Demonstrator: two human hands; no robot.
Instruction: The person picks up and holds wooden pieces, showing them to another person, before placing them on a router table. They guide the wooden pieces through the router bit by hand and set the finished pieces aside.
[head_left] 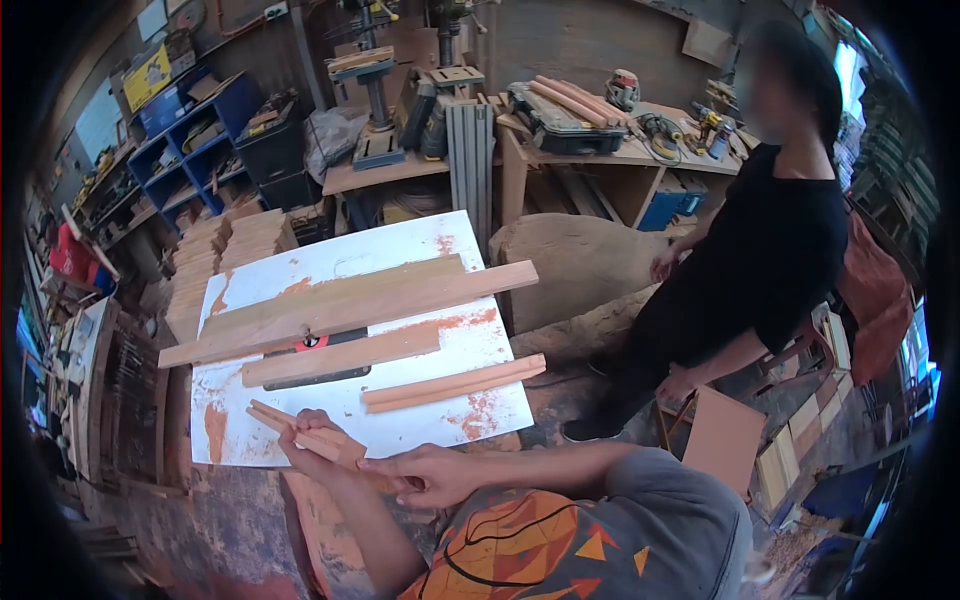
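Note:
My left hand [315, 440] is wrapped round a short wooden strip [345, 447] with a groove along it, held over the near edge of a white tabletop [400, 428]. My right hand [432, 474] has curled fingers and grips the near end of the same strip. Just beyond lies a longer moulded wooden strip [455, 383]. Farther in, a flat board [345, 355] rests beside a dark plate with a red ring [313, 342], where a small metal bit shows. A long plank [400, 305] crosses the table behind that ring.
Orange sawdust [480, 415] is scattered over the tabletop. A person in black [770, 240] stands at the right; another in red [72, 255] is far left. Stacked wood [215, 260] stands behind the table's left side. A workbench [600, 150] at the back carries power tools and a case.

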